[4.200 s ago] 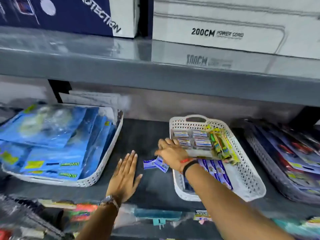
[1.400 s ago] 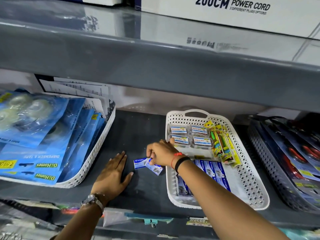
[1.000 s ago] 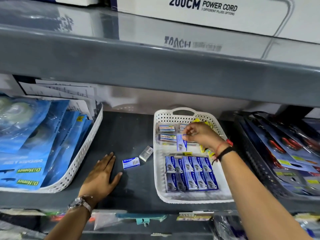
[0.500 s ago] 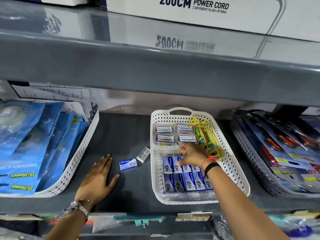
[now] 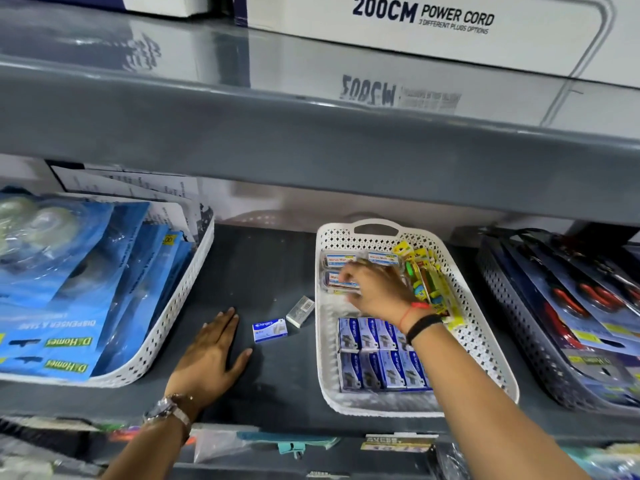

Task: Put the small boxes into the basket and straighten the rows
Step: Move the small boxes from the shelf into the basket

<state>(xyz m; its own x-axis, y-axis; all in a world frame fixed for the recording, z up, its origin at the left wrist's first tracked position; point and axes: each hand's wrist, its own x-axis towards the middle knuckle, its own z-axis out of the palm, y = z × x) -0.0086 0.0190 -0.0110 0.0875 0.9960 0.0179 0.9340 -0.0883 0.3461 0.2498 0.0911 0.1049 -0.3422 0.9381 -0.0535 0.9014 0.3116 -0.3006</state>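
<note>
— Where the dark grey shelf board [image 5: 256,271] lies bare between the baskets, what sits on it?

— Two small boxes: a blue-and-white cardboard box [image 5: 269,330] lying flat, and just beside it, toward the white perforated plastic basket [image 5: 323,358], a pale grey box with a barcode [image 5: 300,311]. Both are outside the basket, near its left wall.

— And the hands?

— The left hand [image 5: 207,358] is spread flat on the shelf, fingers open, holding nothing, just left of the blue-and-white box. The right hand [image 5: 375,292] reaches into the basket over the clear packs with red-and-blue labels [image 5: 337,261] at the back; its fingers are curled down onto them, but whether they grip one I cannot tell.

— What else is in the basket?

— Two rows of small blue boxes [image 5: 377,355] near the front, partly hidden by the right forearm, and yellow packets [image 5: 429,282] along the right wall.

— Around it?

— A white basket of blue packets [image 5: 69,289] to the left, a dark basket of red-handled tools [image 5: 588,323] to the right, and a grey upper shelf [image 5: 311,143] overhead carrying a white "200CM POWER CORD" carton [image 5: 450,32].
</note>
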